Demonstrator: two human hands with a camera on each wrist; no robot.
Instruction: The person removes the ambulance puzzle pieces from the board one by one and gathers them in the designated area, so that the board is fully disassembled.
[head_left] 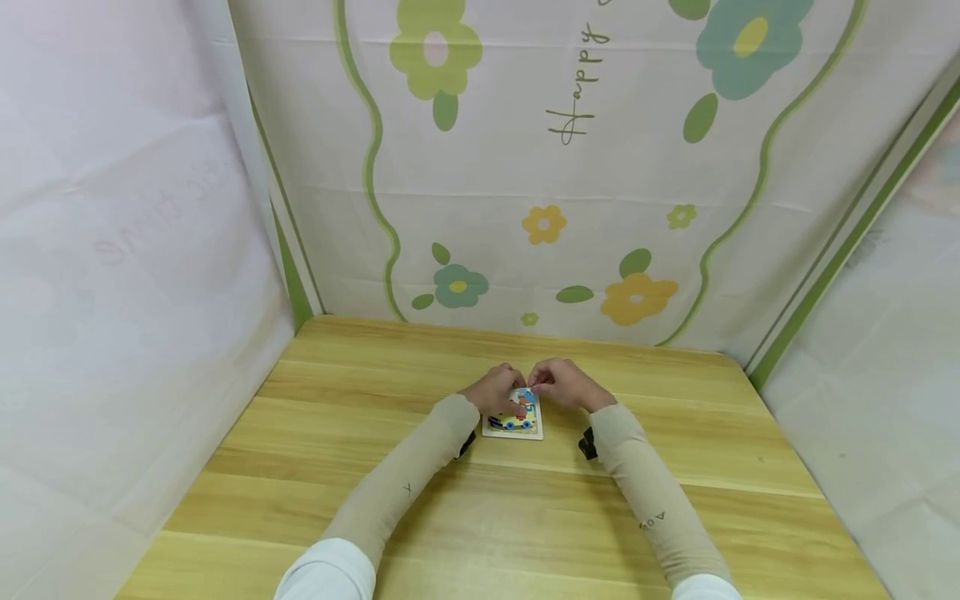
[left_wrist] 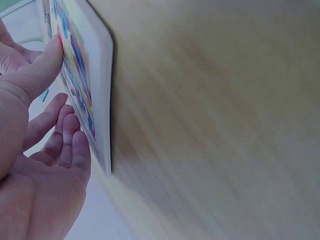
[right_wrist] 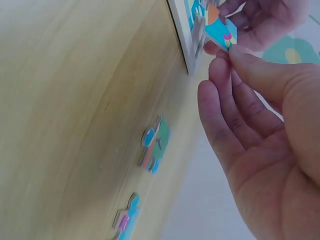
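Note:
A small jigsaw puzzle [head_left: 531, 433] in a pale tray lies on the table, with a colourful vehicle picture. My left hand [head_left: 497, 392] grips it from the left; in the left wrist view the thumb [left_wrist: 50, 57] rests on the picture and the other fingers lie along the tray's edge. At the puzzle's top right corner, my right hand [head_left: 564, 385] pinches a blue puzzle piece [right_wrist: 222, 34] between thumb and fingertips. The piece is tilted over the tray, and left-hand fingers are close behind it. Its far edge is partly hidden.
Two loose puzzle pieces lie on the wooden table [head_left: 480, 517] in the right wrist view: a green and blue one [right_wrist: 159, 142] and a blue and pink one [right_wrist: 126, 220]. Flower-printed cloth [head_left: 480, 167] hangs behind the table, with more cloth at both sides.

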